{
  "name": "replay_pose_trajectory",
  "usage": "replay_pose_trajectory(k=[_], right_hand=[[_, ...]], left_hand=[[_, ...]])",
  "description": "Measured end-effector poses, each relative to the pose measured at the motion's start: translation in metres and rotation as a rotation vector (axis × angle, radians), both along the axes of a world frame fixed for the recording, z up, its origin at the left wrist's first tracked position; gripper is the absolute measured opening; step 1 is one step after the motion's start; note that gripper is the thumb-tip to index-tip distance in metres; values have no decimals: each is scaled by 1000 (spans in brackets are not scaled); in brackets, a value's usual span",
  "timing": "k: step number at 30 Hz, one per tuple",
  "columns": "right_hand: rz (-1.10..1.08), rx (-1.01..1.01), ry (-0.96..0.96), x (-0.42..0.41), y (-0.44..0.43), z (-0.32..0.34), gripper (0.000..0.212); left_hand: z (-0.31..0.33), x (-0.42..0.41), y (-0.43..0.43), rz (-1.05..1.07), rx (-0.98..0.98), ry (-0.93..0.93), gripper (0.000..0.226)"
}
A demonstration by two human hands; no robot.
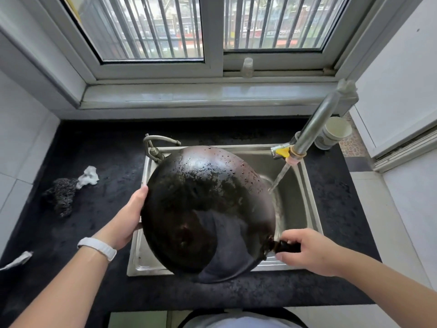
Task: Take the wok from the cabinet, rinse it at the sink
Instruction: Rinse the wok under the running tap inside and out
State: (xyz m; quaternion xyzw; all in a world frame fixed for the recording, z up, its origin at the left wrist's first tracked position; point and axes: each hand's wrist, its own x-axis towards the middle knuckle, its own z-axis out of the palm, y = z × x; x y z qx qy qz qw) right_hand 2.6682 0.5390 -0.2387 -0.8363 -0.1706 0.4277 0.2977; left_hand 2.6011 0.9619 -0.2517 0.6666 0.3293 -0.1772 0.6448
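A large black wok (208, 209) is held tilted above the steel sink (305, 204), its wet inner face toward me, with water drops on its upper part. My left hand (128, 218) holds the wok's left rim, fingers behind it and thumb at the edge. My right hand (309, 252) grips the short dark handle (282, 246) at the lower right. Water runs from the tap (307, 136) with a yellow valve (282, 151) and falls into the basin just right of the wok.
A second, curved faucet (156, 144) stands at the sink's back left. A steel scourer (60, 195) and a white rag (89, 176) lie on the black counter at left. Stacked white cups (334, 132) sit at the back right. A small bottle (247, 67) stands on the windowsill.
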Motion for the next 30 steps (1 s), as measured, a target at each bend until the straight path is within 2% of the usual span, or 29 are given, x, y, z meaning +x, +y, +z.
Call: replay_pose_trajectory(k=[3,6,12,16,18,21,27,30], right_hand=[[-1,17,33,-4,0,-2,23],[-7,40,74,-6,3,0,20],[-28,48,162,-5,9,8,22],[112,-108,-103,-4,14,5,21],[102,-157,-231,0,15,4,19],[59,-153,-344,5,14,4,19],[43,-157,-382,8,10,0,23],[35,-157,-363,7,10,-3,22]], left_hand=[[-1,-15,0,-22,22,-148,95],[-2,-27,-3,-66,57,-218,94],[-11,-40,-9,-14,82,-249,101],[-14,-35,-9,66,57,-186,106],[-14,-32,-12,102,51,-136,109],[-11,-27,-20,137,39,-82,81],[-38,-25,-6,84,5,50,84],[-28,-19,-19,45,-2,97,64]])
